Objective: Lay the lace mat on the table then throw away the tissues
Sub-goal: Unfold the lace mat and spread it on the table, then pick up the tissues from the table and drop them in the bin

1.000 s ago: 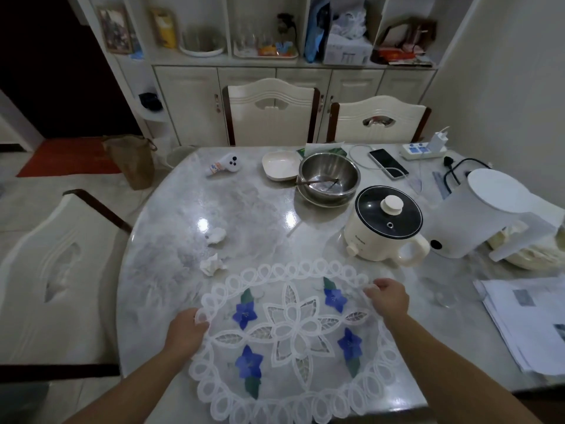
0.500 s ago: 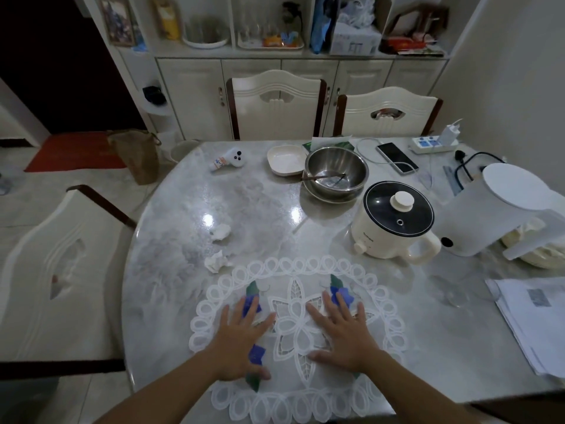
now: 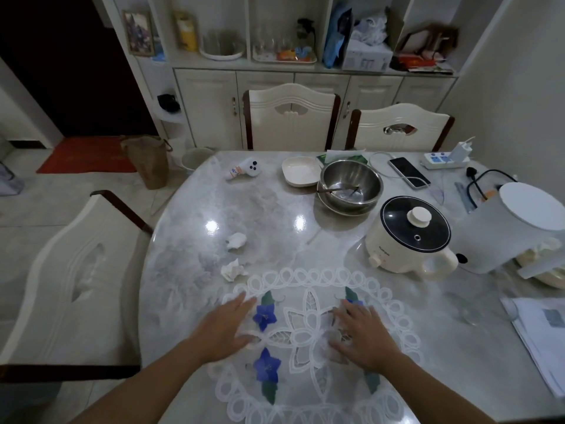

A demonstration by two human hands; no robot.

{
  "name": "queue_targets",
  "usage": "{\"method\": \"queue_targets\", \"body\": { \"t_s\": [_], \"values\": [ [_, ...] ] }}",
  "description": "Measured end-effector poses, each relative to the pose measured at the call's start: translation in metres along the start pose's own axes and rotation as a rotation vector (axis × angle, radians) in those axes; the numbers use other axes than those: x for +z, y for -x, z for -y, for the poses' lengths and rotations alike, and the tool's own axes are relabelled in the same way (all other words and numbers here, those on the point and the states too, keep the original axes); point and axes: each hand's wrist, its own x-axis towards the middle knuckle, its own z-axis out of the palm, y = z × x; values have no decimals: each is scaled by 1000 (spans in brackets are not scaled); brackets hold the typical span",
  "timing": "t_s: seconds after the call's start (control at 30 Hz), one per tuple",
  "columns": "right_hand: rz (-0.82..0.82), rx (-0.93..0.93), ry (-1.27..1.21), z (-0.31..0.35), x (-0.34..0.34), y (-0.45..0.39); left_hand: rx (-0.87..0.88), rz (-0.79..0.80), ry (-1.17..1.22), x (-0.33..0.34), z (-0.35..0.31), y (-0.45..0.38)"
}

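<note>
- Right at the near edge of the marble table (image 3: 189, 270) lies the lace mat (image 3: 308, 338), spread flat, white with looped edging and blue flowers.
- Both hands rest palm down on the mat, empty, gripping nothing.
- The left hand (image 3: 224, 328) sits on the mat's left part, its fingers (image 3: 244, 301) stretched out flat and close together, reaching toward the far-left rim of the lace; they look blurred.
- The right hand (image 3: 365, 336) lies on the mat's right half, its fingers (image 3: 347, 310) spread apart and pointing toward the upper blue flower on that side.
- Between the two hands the mat's middle flower pattern shows uncovered.
- Two crumpled tissues lie on the bare table beyond the mat, on the left.
- The nearer tissue (image 3: 233, 269) sits just beside the mat's far-left edge, near the left fingertips but apart from them; whether it touches the lace I cannot tell.
- The farther tissue (image 3: 236, 240) lies a little beyond the first, clear of the mat.
- A cream electric pot (image 3: 406, 237) with a dark glass lid stands beyond the mat's right side, apart from it.
- A white kettle (image 3: 516, 228) stands just right of the pot.
- Two stacked steel bowls (image 3: 350, 186) stand farther back, with a small white dish (image 3: 301, 171) just to their left.
- Papers (image 3: 541, 338) lie at the right edge of the table.
</note>
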Motion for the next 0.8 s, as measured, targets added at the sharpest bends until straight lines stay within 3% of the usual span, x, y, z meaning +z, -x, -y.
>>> {"method": "queue_targets", "body": {
  "t_s": [0.1, 0.17, 0.47, 0.7, 0.8],
  "values": [
    [-109, 36, -113, 27, -15, -11, -335, -286, 255, -29, 21, -15],
    [-126, 37, -137, 46, -26, -22, -442, -310, 414, -45, 33, -28],
    [-92, -27, -129, 138, -65, -90, -487, -109, 412, -58, 48, -81],
    [-56, -21, -130, 168, -80, -145, -496, -194, 419, -52, 50, -92],
    [-65, -28, -150, 176, -82, -173, -513, -189, 320, -58, 56, -88]
  ]
}}
